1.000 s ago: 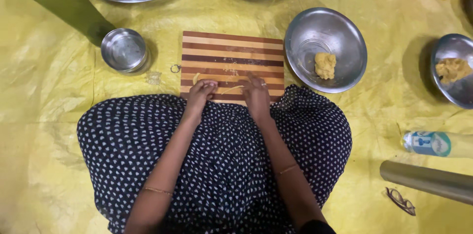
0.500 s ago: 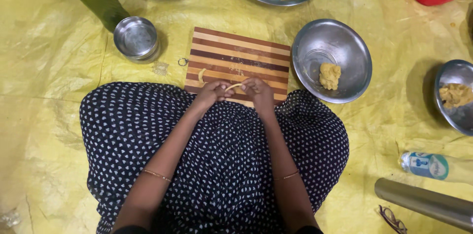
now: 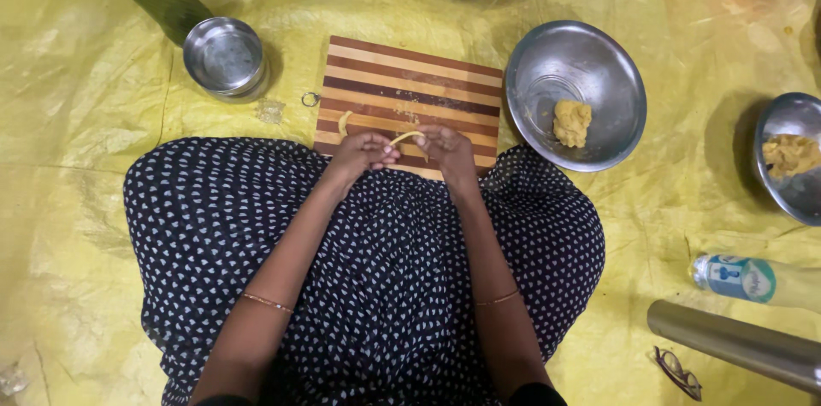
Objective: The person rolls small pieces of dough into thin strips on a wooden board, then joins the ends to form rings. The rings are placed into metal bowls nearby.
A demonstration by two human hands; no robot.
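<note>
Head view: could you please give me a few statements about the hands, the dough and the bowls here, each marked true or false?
1. Both hands, the left hand and the right hand, hold a thin dough strip between them. True.
2. The hands work over a plain white plate. False: they are above a striped wooden cutting board.
3. The large steel bowl right of the board holds a lump of yellow dough. True.
4. The small steel bowl left of the board is heaped with dough. False: no dough shows in it.
5. A pair of glasses lies on the yellow sheet. True.
</note>
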